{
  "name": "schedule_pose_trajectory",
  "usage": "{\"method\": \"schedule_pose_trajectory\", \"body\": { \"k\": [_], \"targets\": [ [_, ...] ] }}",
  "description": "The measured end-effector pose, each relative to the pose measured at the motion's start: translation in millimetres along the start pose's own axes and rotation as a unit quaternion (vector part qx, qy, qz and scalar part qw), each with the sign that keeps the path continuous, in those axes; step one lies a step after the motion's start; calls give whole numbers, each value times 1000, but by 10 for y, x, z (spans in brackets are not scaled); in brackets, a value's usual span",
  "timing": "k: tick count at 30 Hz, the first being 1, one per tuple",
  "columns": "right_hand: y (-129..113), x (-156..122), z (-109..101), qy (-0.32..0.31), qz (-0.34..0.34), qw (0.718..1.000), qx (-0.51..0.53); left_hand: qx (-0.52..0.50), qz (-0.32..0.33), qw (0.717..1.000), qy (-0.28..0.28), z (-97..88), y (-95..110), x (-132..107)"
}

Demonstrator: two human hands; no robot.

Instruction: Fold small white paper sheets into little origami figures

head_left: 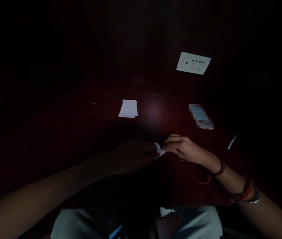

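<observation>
A small piece of white paper (159,153) is on the dark red table, between my two hands. My left hand (138,154), in deep shadow and wearing a ring, has its fingertips closed on the paper's left side; some of those fingers are hard to make out. At the right edge of the same paper, my right hand (182,147) pinches with thumb and fingers. Farther back lies a stack of white paper squares (128,109), its edges not quite lined up, apart from both hands.
A phone (200,117) with a blurred-out screen lies at the right. Beyond it is a thin white strip (232,142). A white wall socket (193,63) sits above the tabletop (81,113). Below the front edge, a white scrap (166,211) shows between my knees.
</observation>
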State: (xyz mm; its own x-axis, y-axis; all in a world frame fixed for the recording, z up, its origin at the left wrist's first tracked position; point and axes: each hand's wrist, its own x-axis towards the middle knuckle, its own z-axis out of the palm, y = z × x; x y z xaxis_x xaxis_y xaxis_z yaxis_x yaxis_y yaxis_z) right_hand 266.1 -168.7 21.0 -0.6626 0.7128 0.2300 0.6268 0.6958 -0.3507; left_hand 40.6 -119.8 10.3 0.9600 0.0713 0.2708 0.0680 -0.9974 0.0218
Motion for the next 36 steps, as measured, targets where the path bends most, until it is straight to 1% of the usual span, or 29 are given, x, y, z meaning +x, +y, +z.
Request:
{"method": "schedule_pose_trajectory", "body": {
  "k": [7, 11, 17, 20, 23, 27, 30, 33, 36],
  "targets": [
    [-3, 6, 4, 8, 0, 1000, 7, -4, 3, 1000, -1, -11, 2, -7],
    [-36, 7, -11, -2, 4, 1000, 8, -3, 1, 1000, 1, -28, 14, -5],
    [-37, -2, -26, -14, -1, 1000, 16, -31, 4, 999, 5, -21, 9, 17],
    [-35, 6, -29, -15, -1, 1000, 7, -49, -3, 999, -5, -36, 17, 34],
    [-45, 19, -26, -9, 1, 1000, -13, -70, -25, 997, -3, -58, 36, 49],
    [-71, 31, -19, -8, 8, 999, -51, -131, -70, 989, -10, -70, 56, 66],
    [-81, 32, -11, -12, 8, 997, -70, -160, -81, 984, -9, -77, 70, 84],
    [-72, 30, 4, -10, 18, 997, -69, -201, -121, 972, -8, -106, 96, 109],
    [-57, 34, 26, 1, 46, 998, -49, -224, -164, 961, -14, -143, 123, 122]
  ]
}}
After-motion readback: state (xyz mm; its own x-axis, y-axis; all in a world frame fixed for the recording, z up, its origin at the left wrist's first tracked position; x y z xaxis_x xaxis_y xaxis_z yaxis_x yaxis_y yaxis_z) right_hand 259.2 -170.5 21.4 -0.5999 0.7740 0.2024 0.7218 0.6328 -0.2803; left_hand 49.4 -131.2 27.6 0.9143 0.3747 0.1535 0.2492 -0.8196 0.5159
